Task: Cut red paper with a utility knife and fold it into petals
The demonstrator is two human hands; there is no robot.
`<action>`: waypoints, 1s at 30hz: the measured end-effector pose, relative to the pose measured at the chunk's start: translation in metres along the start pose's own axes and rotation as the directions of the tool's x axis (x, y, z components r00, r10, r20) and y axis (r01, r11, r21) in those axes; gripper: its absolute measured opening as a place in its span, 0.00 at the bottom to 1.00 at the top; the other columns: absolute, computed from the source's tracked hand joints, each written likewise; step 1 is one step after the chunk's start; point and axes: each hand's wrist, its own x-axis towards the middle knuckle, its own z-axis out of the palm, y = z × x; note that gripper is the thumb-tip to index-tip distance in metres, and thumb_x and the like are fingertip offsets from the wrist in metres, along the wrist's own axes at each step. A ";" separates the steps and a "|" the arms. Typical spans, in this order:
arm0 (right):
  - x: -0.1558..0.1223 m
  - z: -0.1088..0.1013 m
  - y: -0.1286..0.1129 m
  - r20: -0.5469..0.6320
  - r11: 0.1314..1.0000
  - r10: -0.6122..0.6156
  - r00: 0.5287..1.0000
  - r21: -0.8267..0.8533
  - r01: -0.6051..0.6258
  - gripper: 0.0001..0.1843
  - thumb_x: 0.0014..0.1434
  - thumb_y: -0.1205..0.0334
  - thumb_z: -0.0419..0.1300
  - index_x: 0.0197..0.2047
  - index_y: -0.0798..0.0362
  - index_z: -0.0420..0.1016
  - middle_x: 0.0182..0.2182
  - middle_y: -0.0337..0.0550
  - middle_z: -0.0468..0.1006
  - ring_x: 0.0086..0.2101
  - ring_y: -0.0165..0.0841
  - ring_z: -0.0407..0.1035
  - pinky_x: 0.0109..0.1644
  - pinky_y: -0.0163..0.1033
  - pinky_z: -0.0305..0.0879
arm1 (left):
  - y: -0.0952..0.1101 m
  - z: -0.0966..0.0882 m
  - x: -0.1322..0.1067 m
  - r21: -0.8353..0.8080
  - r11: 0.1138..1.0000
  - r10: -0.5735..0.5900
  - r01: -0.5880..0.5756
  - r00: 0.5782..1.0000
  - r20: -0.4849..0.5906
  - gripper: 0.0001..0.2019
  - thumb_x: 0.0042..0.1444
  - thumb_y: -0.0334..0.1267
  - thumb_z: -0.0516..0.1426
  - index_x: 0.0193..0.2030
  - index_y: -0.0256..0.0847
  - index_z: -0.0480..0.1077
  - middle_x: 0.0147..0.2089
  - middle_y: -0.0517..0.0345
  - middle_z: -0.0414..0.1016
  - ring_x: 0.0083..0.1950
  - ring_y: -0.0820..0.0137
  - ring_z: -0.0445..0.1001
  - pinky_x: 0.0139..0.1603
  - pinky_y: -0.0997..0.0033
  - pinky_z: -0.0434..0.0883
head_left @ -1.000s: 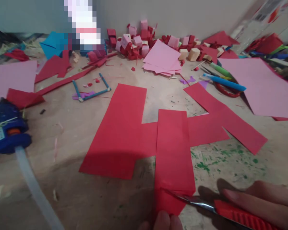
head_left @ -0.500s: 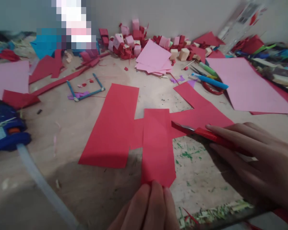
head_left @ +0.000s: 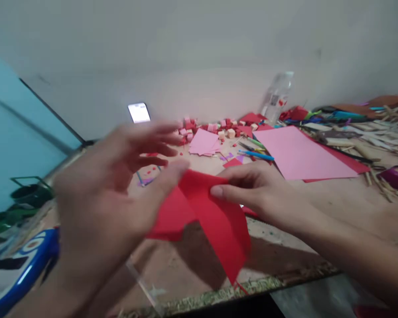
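I hold a red cut paper sheet up above the table, between both hands. My left hand is blurred; its thumb presses the paper's upper left edge while the other fingers spread out above. My right hand pinches the paper's top right edge with thumb and fingers. The sheet hangs down and folds toward me. The red knife seen before is out of sight.
A large pink sheet lies on the wooden table at the right. Further back are a small pink paper stack, red and pink foam cubes, a plastic bottle, pens and sticks. A blue object sits at lower left.
Both hands lifted the red paper off the table and raised it. The red knife left my right hand's view. The camera tilted up, showing more wall.
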 end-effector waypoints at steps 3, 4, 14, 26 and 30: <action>0.021 -0.001 0.007 -0.045 0.969 0.100 0.994 0.229 -0.087 0.09 0.58 0.56 0.72 0.33 0.52 0.85 0.31 0.42 0.85 0.30 0.32 0.76 0.33 0.35 0.69 | -0.017 0.008 0.021 -0.230 0.958 -0.135 0.169 0.978 0.158 0.10 0.60 0.41 0.67 0.48 0.45 0.80 0.35 0.61 0.81 0.36 0.70 0.79 0.39 0.71 0.77; 0.026 -0.001 0.011 -0.048 0.961 0.127 0.991 0.252 -0.111 0.10 0.57 0.55 0.72 0.32 0.53 0.84 0.31 0.42 0.84 0.29 0.31 0.75 0.32 0.35 0.67 | -0.026 0.011 0.023 -0.219 0.940 -0.195 0.262 0.938 0.286 0.09 0.61 0.43 0.66 0.43 0.42 0.80 0.32 0.60 0.79 0.33 0.69 0.78 0.37 0.70 0.76; 0.040 0.001 0.058 -0.150 0.951 0.140 0.979 0.294 -0.091 0.14 0.52 0.57 0.72 0.43 0.48 0.90 0.26 0.39 0.81 0.24 0.27 0.63 0.27 0.35 0.55 | -0.065 0.027 -0.001 -0.057 0.961 -0.238 0.270 0.916 0.321 0.07 0.59 0.35 0.63 0.36 0.45 0.85 0.34 0.59 0.83 0.35 0.66 0.79 0.38 0.70 0.76; 0.031 0.000 0.062 -0.171 0.970 -0.007 0.985 0.237 0.048 0.14 0.55 0.55 0.72 0.46 0.45 0.89 0.36 0.40 0.86 0.33 0.31 0.73 0.35 0.36 0.67 | -0.057 0.039 -0.015 -0.080 0.957 -0.263 0.277 0.952 0.157 0.01 0.54 0.35 0.68 0.34 0.44 0.82 0.34 0.62 0.84 0.36 0.71 0.81 0.38 0.78 0.77; 0.031 0.003 0.062 -0.158 0.977 -0.052 0.986 0.196 0.083 0.06 0.57 0.56 0.73 0.35 0.49 0.87 0.30 0.38 0.84 0.29 0.29 0.71 0.33 0.35 0.65 | -0.058 0.040 -0.021 -0.113 0.949 -0.278 0.295 0.950 0.145 0.07 0.53 0.33 0.69 0.40 0.46 0.84 0.39 0.63 0.85 0.40 0.70 0.83 0.39 0.78 0.78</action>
